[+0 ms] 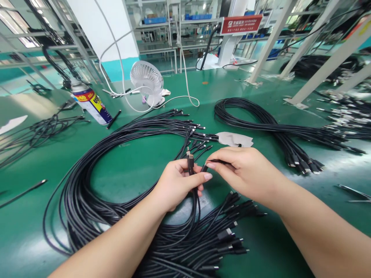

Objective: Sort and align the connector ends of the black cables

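Left hand (171, 185): closed, thumb laid across the front, gripping a few cable ends (190, 162). Plugs point up and away; the cords hang below the fist into the coil.

Right hand (246, 166): thumb and forefinger pinched together on a slim black piece (218, 160), largely hidden by the fingers. Its fingertips are just beside the left hand's.

Coil (77, 189): large, of black cables, from near centre round to the left; one set of ends fans out at near centre, the other lies beyond the hands.

Table (295, 224): green, glossy.

Paper (234, 139): pale, crumpled, just beyond the right hand.

Bundle (252, 112): black, looped, to the right.

Heap (342, 112): silver-tipped plugs, blurred, far right.

Tweezers (355, 193): apparently metal, right edge.

Tangle (43, 129): thin black cords, left.

Loose cable (26, 193): single, near the left edge.

Can (91, 103): spray type, tilted in view, far left.

Fan (147, 79): white, far, right of the can.

Room: column (101, 31), white over blue; racks with blue bins (155, 20); red sign (241, 25), far right of centre.
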{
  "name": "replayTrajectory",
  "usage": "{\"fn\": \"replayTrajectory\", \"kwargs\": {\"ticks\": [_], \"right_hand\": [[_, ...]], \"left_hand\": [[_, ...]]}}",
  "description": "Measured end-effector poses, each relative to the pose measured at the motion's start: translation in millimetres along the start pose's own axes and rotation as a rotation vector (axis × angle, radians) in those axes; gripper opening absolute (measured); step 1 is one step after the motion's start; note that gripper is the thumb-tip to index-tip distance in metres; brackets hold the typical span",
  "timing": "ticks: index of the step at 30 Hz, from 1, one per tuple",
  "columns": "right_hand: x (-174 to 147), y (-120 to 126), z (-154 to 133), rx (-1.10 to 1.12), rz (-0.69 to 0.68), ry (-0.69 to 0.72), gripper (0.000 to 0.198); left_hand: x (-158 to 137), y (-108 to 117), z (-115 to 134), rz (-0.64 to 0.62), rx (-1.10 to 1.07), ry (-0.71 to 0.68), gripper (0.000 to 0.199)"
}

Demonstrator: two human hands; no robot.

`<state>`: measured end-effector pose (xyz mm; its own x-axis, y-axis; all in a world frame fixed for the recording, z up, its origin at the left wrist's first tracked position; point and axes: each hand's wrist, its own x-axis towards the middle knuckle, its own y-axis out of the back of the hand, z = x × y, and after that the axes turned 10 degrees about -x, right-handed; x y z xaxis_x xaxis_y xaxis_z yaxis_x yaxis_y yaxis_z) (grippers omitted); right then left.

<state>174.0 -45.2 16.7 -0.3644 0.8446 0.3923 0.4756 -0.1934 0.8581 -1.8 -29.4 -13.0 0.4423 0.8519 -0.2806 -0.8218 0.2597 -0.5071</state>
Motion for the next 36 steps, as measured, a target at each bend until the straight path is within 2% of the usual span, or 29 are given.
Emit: {"fn": "replayTrajectory", "kwargs": {"ticks": [5,12,15,17,20,23,27,29,36], "right_hand": [[-3.9,0.8,-2.3,-0.066,0.027,-0.006,0.016],[-0.1,0.8,-1.7,0.048,-0.022,-0.045,0.016],[1.1,-0.3,-1.2,0.013,-0.002,-0.093,0.015],[1.5,-1.1,-0.7,-0.010,0.004,-0.134,0.022],[1.6,-3.0,0.0,0.016,0.086,-0.137,0.015],[1.3,-5.8,-1.2,0.057,0.187,-0.108,0.033],[1.5,-8.1,-6.6,0.191,0.043,-0.156,0.012],[2.2,-7.1,-8.9,0.221,0.007,-0.158,0.017],[4.6,-5.4,-1.1,0.154,0.033,-0.229,0.027]], "left_hand": [[1.2,1.7,0.1,0.001,-0.011,0.015,0.038],[-0.3,0.0,2.9,0.014,-0.014,0.042,0.040],[-1.1,0.4,3.8,0.018,-0.011,0.051,0.041],[-1.3,1.0,4.0,0.020,-0.006,0.056,0.042],[-1.3,1.6,3.6,0.016,-0.012,0.047,0.042],[-1.4,1.8,3.3,-0.004,-0.029,0.025,0.040],[-1.0,1.9,3.0,-0.036,-0.048,0.016,0.038],[-0.5,2.3,2.6,-0.035,-0.060,0.029,0.036],[-0.6,4.5,4.5,-0.001,-0.214,0.079,0.033]]}}
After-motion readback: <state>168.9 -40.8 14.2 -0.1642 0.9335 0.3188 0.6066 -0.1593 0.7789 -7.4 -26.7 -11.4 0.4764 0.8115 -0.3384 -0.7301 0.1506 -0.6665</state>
